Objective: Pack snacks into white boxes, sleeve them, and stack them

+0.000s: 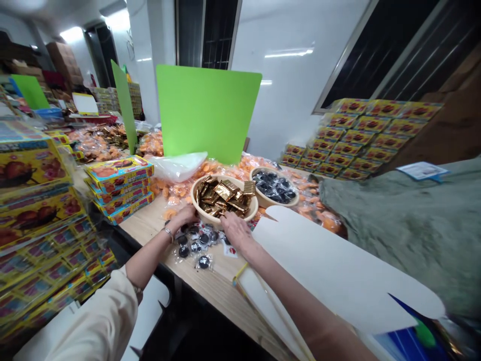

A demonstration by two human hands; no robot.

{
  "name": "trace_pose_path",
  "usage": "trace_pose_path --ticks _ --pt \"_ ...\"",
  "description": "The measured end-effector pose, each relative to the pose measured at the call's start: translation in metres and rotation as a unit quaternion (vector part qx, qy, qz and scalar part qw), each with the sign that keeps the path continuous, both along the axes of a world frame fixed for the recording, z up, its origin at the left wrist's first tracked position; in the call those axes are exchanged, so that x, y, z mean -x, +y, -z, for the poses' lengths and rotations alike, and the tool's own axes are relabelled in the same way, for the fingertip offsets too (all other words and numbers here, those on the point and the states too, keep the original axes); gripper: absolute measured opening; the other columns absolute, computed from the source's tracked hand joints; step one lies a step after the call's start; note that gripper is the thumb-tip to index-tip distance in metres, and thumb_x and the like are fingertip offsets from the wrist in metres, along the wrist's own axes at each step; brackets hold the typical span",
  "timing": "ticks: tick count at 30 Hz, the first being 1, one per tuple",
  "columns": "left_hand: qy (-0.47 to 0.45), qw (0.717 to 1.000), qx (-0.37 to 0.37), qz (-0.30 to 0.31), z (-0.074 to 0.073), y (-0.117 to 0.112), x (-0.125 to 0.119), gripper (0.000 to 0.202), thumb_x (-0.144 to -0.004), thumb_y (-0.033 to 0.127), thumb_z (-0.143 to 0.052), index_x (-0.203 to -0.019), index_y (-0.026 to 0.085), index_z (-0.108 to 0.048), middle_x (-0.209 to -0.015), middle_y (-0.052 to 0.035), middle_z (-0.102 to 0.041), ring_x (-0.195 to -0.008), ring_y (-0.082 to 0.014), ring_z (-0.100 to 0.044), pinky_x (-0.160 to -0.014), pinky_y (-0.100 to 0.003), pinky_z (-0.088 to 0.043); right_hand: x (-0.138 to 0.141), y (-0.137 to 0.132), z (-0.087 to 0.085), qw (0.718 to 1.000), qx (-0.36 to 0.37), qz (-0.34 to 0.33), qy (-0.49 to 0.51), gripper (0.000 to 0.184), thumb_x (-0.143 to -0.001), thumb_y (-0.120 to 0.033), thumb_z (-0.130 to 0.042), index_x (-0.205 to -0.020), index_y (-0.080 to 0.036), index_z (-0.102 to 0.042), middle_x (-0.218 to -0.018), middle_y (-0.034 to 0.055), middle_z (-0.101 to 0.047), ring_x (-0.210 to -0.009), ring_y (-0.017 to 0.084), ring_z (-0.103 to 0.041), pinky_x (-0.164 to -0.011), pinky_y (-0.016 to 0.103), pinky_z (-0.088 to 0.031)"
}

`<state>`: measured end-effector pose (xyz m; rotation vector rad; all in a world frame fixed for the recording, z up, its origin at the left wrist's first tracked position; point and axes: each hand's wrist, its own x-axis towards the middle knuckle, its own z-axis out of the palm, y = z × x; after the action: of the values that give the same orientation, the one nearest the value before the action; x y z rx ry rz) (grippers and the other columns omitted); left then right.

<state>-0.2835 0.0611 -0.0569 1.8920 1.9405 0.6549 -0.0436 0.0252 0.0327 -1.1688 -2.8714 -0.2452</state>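
Left hand [183, 218] and right hand [239, 230] apart, fingers loosely spread, neither visibly clamped, either side of small clear packets of round black pieces [193, 245] at twelve o'clock. Just beyond, a round tan bowl of gold foil sachets [195, 198], and at one o'clock a matching bowl of black packets [268, 203], seemingly kept separate and within easy reach.

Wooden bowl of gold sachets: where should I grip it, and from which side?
Take the wooden bowl by its near rim, beside the left hand and right hand. That round rim stands above the gold foil sachets, and the bowl of black sachets crowds its right.
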Motion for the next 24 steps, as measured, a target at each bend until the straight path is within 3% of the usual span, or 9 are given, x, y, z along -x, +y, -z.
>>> trace_pose_path --ticks 6,11,17,20,24 --pt "-0.004 0.996 0.062 -0.058 -0.002 0.004 0.022 0.023 -0.089 0.035 -0.063 -0.089 0.012 -0.064 -0.084 -0.0014 -0.065 -0.074 -0.0143 -0.062 -0.069 -0.031 -0.054 -0.004 0.006 0.007 1.0 0.013 -0.01 0.001 0.028 -0.096 -0.012 -0.039 -0.105 -0.014 -0.065 -0.107 0.0129 -0.064 -0.106 0.023 -0.055 -0.086 0.031 -0.046" --pt "-0.064 0.993 0.015 -0.096 -0.017 -0.006 0.041 0.026 -0.084 0.038 -0.067 -0.078 0.012 -0.063 -0.069 0.0013 -0.061 -0.058 -0.0104 -0.055 -0.057 -0.025 -0.047 -0.004 0.004 0.007 1.0 0.017 -0.009 0.02 0.027 -0.095 -0.011 -0.04 -0.106 -0.013 -0.065 -0.11 0.0142 -0.063 -0.106 0.023 -0.054 -0.087 0.031 -0.045" --pt "-0.16 0.985 -0.045 -0.054 -0.042 -0.024 0.05 0.041 -0.069 0.053 -0.072 -0.07 0.014 -0.06 -0.054 0.0028 -0.054 -0.048 -0.0087 -0.047 -0.046 -0.02 -0.035 -0.019 -0.007 -0.001 0.997 0.022 -0.026 0.069 0.024 -0.096 -0.015 -0.043 -0.107 -0.019 -0.064 -0.117 0.0092 -0.059 -0.1 0.018 -0.058 -0.081 0.026 -0.046" --pt "-0.185 0.979 -0.071 -0.034 -0.049 -0.032 0.05 0.048 -0.068 0.06 -0.071 -0.074 0.013 -0.061 -0.055 0.0026 -0.054 -0.047 -0.0082 -0.044 -0.044 -0.019 -0.033 -0.029 -0.017 -0.006 0.992 0.04 -0.056 0.104 0.026 -0.098 -0.018 -0.04 -0.107 -0.021 -0.064 -0.111 0.007 -0.06 -0.094 0.015 -0.061 -0.079 0.024 -0.046" --pt "-0.195 0.972 -0.127 -0.035 -0.046 -0.038 0.049 0.058 -0.074 0.064 -0.063 -0.099 0.012 -0.065 -0.073 -0.0037 -0.065 -0.056 -0.0111 -0.052 -0.05 -0.021 -0.04 -0.038 -0.028 -0.009 0.993 0.057 -0.054 0.085 0.026 -0.097 -0.015 -0.04 -0.1 -0.019 -0.066 -0.106 0.0065 -0.063 -0.087 0.014 -0.063 -0.073 0.023 -0.046"
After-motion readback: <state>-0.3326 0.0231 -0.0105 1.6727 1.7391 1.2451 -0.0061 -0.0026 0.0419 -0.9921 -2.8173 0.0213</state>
